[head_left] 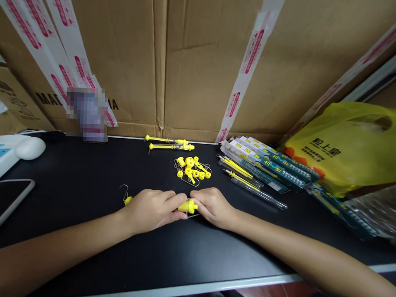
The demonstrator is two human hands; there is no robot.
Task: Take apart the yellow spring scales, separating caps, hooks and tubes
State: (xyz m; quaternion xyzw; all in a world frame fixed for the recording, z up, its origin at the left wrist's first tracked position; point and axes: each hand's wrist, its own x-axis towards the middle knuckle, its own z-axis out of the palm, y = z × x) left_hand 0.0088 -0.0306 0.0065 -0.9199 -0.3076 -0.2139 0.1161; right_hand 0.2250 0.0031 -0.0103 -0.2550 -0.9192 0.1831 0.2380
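Note:
My left hand (155, 211) is closed around a spring scale (187, 206), whose yellow end cap sticks out past the thumb. From the other side of that hand come a yellow end and a bent wire hook (124, 191); the tube between is hidden in the palm. My right hand (213, 207) is closed right beside the cap, its fingers pinched at a thin wire hook (192, 216) that is mostly hidden. Just beyond both hands lies a pile of loose yellow caps (189, 163) and wire hooks. Farther back rest two yellow-and-clear spring scales (170, 146), side by side.
Green-and-white boxes (272, 159) are stacked at right, with clear tubes with yellow inserts (255, 188) before them. A yellow plastic bag (350, 145) stands behind. At left are a phone (7, 202) and a white device (19, 148). Cardboard boxes (204, 66) wall off the back.

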